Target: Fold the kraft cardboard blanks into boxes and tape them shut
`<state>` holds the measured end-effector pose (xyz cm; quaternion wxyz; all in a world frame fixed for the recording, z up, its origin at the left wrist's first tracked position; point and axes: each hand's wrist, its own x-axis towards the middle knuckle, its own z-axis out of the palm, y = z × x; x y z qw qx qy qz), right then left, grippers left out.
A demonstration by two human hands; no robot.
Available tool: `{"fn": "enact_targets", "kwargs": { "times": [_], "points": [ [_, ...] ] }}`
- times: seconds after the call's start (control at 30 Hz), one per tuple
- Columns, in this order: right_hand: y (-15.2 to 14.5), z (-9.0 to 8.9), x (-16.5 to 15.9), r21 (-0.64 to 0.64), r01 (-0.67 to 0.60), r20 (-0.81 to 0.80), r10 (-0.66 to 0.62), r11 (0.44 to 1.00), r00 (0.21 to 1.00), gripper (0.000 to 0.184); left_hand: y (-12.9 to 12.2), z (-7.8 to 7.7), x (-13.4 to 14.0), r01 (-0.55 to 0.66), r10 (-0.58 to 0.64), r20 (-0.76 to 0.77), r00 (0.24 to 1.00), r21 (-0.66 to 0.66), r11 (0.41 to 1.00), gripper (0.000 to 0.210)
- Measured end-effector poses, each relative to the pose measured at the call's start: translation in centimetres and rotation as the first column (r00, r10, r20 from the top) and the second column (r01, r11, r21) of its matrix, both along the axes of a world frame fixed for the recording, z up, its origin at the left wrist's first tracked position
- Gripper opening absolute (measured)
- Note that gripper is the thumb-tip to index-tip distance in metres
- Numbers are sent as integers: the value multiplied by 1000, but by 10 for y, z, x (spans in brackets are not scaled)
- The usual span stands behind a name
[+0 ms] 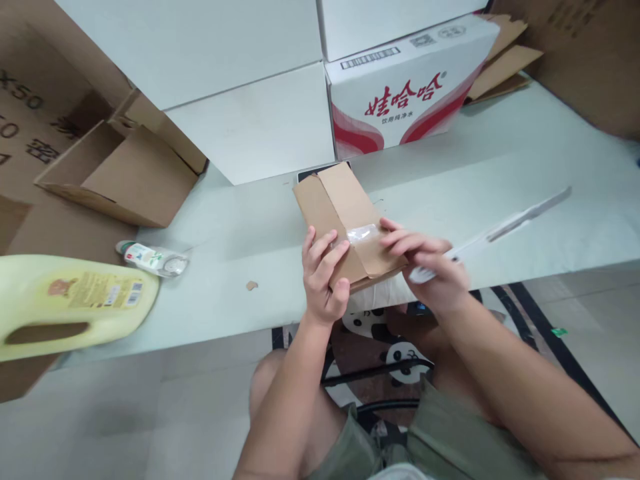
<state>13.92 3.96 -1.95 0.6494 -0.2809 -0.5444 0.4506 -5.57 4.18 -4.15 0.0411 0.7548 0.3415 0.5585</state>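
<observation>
Presently, my left grip [320, 275] lies with fingers apart upon the cardboard box [320, 207], near the front edge of the counter [277, 297]. Closing of its flaps seems done; clear tape [363, 233] crosses the seam, whose far part is left without visible tape. My right grip [436, 267], beside it, is clamped on a long white tool [477, 245].

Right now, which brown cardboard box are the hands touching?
The small box with clear tape, touched by left hand and right hand; the other brown boxes stand apart.
</observation>
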Motion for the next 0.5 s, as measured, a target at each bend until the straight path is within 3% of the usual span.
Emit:
{"fn": "enact_targets", "kwargs": {
  "times": [0.07,0.13,0.27,0.3,0.37,0.5],
  "points": [
    [6,1,10,-232,150,-209,-200,961,957,2,2,-1,7,-23,23,-8,1000,44,999,39],
    [12,2,21,-433,260,-213,-378,863,901,11,4,-1,12,-34,35,-16,999,65,997,38],
    [18,0,31,-633,237,-21,-322,737,946,26,7,2,21,-59,61,-26,998,60,996,36],
    [18,-1,31,-640,241,11,-304,730,953,28,7,2,24,-63,65,-27,998,55,996,36],
    [17,-2,31,-566,302,69,-321,767,945,30,6,3,27,-70,72,-26,997,50,996,36],
    [1,5,27,-206,363,124,-344,909,931,18,4,3,30,-90,91,-23,996,52,995,36]
  ]
}}
